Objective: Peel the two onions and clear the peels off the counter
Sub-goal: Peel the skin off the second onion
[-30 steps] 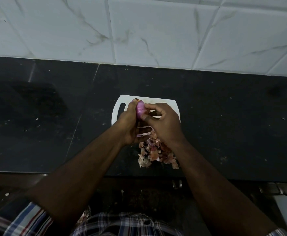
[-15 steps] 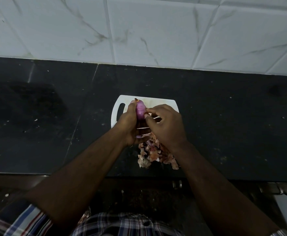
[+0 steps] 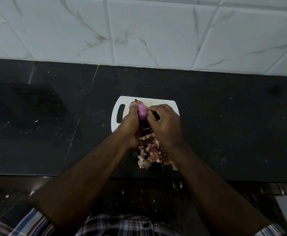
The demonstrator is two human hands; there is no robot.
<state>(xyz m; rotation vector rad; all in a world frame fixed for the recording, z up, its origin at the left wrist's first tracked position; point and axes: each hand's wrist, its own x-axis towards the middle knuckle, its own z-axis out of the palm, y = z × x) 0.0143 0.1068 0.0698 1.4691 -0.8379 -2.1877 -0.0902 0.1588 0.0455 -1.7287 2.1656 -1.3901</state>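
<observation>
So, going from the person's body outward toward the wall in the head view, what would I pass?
Checked shirt → pile of onion peels → onion gripped in the left hand → far edge of the white cutting board → black counter → tiled wall.

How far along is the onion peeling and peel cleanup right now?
Partly done. A pile of dry pinkish onion peels already lies on the black stone counter. In hand: the left hand holds a mostly bare purple onion over the white plastic cutting board while the right hand picks at its side. A second onion isn't visible. Left: finishing, then clearing the peels.
</observation>
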